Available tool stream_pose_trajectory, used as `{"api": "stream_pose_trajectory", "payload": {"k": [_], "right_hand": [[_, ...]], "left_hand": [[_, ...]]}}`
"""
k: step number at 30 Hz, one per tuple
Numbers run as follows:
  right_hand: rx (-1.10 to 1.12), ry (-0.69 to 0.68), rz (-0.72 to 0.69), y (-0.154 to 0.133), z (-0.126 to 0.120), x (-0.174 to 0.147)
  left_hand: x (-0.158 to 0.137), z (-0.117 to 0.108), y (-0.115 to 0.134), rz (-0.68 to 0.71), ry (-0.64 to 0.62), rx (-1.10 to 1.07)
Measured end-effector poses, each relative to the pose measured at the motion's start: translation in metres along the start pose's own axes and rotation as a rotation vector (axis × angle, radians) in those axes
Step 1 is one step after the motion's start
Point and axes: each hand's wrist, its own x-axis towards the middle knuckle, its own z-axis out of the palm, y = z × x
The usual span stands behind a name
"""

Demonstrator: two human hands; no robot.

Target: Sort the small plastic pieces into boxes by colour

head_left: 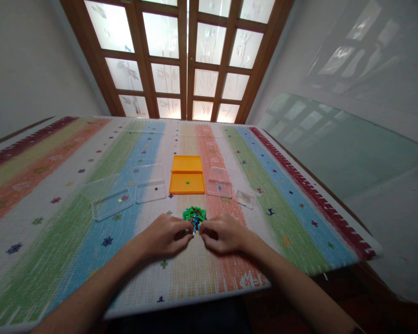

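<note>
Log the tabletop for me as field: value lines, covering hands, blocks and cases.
Left hand: curled at the near-left edge of the pile of small blocks; grip unclear
Right hand: curled at its near-right edge; grip unclear
Pile colors: mostly green, some blue and dark red
Orange case: open beyond the pile, holding one green block
Left clear cases: two, containing a pale block and a dark red block
Right clear cases: two; nearer orange, a blue block; outermost, contents unclear
</note>
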Motion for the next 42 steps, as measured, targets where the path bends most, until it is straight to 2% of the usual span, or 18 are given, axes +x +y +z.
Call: {"api": "stream_pose_trajectory", "payload": {"k": [12,22,35,42], "right_hand": [[0.064,0.058,-0.082,0.002,0.006,0.0],[0.064,0.102,-0.038,0.001,0.008,0.002],[0.064,0.099,-0.1,0.001,0.007,0.002],[0.07,0.264,-0.075,0.007,0.005,0.002]], "left_hand": [[0.001,0.0,0.002,-0.084,-0.015,-0.023],[0.002,0.001,0.003,-0.156,-0.058,-0.061],[0.003,0.0,0.003,-0.172,-0.073,-0.029],[0.006,0.004,0.006,-0.132,-0.041,0.064]]}}
